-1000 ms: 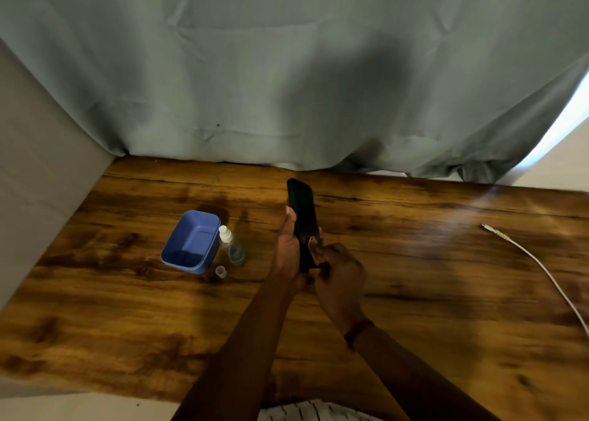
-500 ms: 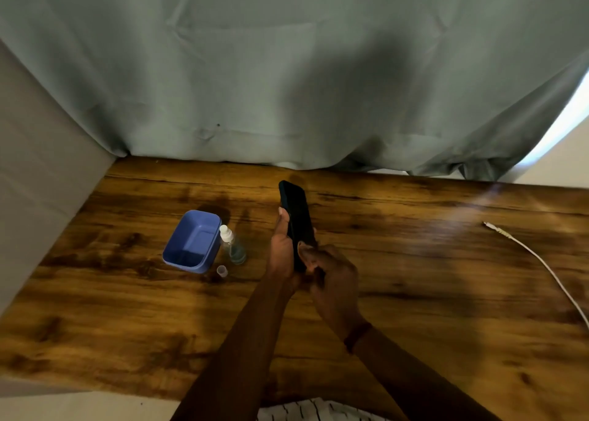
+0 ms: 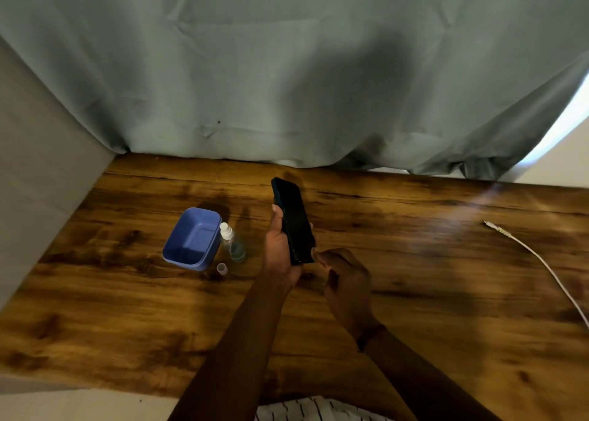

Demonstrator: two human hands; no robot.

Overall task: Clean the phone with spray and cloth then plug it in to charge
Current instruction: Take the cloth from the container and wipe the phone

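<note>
A black phone [image 3: 294,220] stands tilted above the wooden table [image 3: 414,261], screen dark. My left hand [image 3: 279,248] grips its lower half, thumb along the left edge. My right hand [image 3: 347,283] is just right of the phone's bottom corner, fingers curled, one fingertip at that corner and nothing visible inside it. A small clear spray bottle [image 3: 232,243] stands left of my left hand, its loose cap [image 3: 222,268] lying in front of it. A white charging cable [image 3: 535,255] lies at the far right, plug end toward the middle. No cloth is visible.
A blue plastic tub [image 3: 191,239] sits tipped against the spray bottle at the left. A grey-green curtain [image 3: 287,86] hangs along the table's far edge, and a grey wall [image 3: 38,181] borders the left side.
The phone has tilted, its top swinging left and its screen turning toward me. My right hand has slid off the phone's lower end, down and to the right.
</note>
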